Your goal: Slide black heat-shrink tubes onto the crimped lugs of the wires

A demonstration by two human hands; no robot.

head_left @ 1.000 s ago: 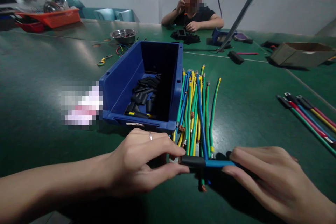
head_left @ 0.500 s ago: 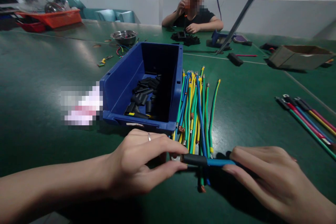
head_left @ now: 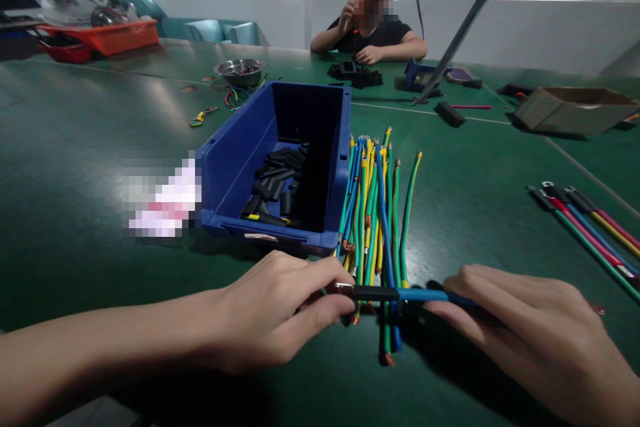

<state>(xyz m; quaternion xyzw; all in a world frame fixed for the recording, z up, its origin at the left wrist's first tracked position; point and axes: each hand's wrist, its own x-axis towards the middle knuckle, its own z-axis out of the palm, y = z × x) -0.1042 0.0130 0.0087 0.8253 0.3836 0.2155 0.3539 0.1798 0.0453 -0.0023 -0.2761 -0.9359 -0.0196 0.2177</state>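
Between my two hands a blue cable (head_left: 423, 295) lies almost level above the table. My left hand (head_left: 280, 313) pinches its metal lug (head_left: 344, 289) between thumb and fingers. A black sleeve (head_left: 376, 293) covers the stretch of cable beside the lug. Farther along, my right hand (head_left: 530, 337) is closed around the blue cable, with a coppery end just showing past the knuckles. Beneath and beyond the held cable lies a bunch of green, yellow and blue cables (head_left: 373, 213). Short black sleeves (head_left: 273, 187) fill part of the blue bin (head_left: 273, 238) in front of my left hand.
Finished-looking cables with black ends (head_left: 595, 233) lie at the right. Across the green table (head_left: 150, 293) sits a person (head_left: 370, 33) holding something small. A metal bowl (head_left: 239, 71), an orange basket (head_left: 125, 37), a cardboard box (head_left: 575, 112) and a slanted metal pole (head_left: 465, 23) stand farther back.
The lug has turned in my left fingers, so its bright face shows less. My right hand has shifted slightly right and up along with the cable. The whole view has moved a little.
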